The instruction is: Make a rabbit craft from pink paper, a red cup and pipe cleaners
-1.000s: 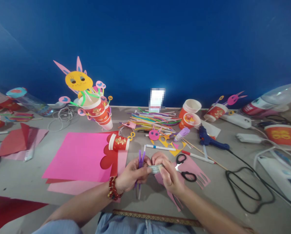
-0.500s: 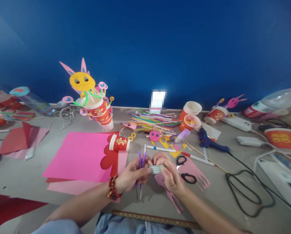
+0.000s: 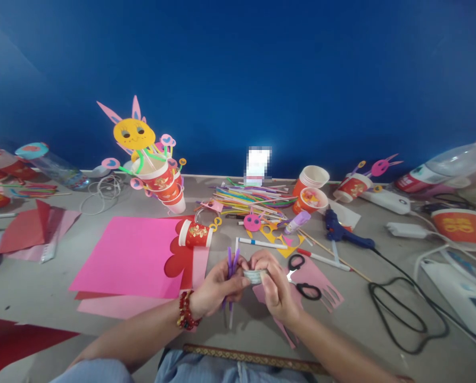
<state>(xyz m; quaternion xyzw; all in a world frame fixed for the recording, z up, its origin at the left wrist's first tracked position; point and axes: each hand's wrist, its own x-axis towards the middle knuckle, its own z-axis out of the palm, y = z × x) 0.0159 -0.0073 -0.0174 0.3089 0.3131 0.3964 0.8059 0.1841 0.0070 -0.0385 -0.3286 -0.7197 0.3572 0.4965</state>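
Note:
My left hand, with a red bead bracelet at its wrist, is closed round purple pipe cleaners that stand upright and poke out above and below the fingers. Its fingertips also touch the near side of a pale roll of tape. Gripping the other side of that roll is my right hand, thumb and fingers pinched. Black-handled scissors lie just right of it, partly over cut pink paper. Above the hands rests a white marker. A red patterned paper cup lies on its side to the upper left.
Pink card sheets cover the left of the table. Behind lie many pipe cleaners. Decorated stacked cups stand at back left. At right are a blue glue gun, its looping black cord, and a glue stick.
Almost nothing differs. The hands stay together on the roll, with a slight shift of the right fingers. The view has moved very slightly.

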